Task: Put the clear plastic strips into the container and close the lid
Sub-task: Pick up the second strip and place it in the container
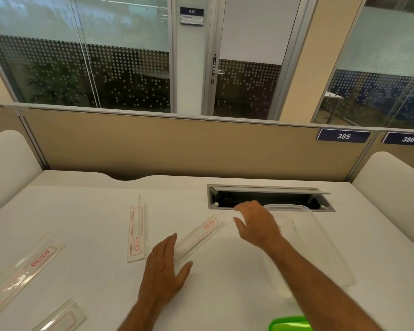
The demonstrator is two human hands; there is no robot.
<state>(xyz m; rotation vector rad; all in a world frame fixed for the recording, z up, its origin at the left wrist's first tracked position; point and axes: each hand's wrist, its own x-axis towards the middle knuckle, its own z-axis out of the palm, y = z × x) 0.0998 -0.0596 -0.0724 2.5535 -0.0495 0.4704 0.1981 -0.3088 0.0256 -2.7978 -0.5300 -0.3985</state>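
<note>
On the white desk point(81, 211) four clear plastic strips are lying loose, and none are sitting in the container point(320, 247) yet, as far as I can tell. That container is a see-through rectangular tub at the right, just in front of the open cable hatch point(270, 198), and it's honestly hard to make out against the desk. A bit of bright green is poking in at the bottom edge point(289, 323), probably the lid, so closing is looking a long way off.

The left hand point(164, 266) is hanging flat and spread right at the near end of the middle angled strip point(201, 235), possibly touching it, but not gripping anything. The right hand point(256, 223) is hovering with fingers loosely spread near that strip's far end and the container's left rim, also holding nothing.

Other strips: one folded one with a red outline point(138, 232) just left of the left hand, one with a red label point(24, 268) far left, one at the bottom-left corner point(62, 316).

Handling-wise I'm guessing these are light, stiffish, and slick, lying nearly flat, so pinching from above is going to be annoying. I'd be going for the raised folded edge, or sliding a fingertip under one end, then holding by the long edges so it's not flexing or skating away.
</note>
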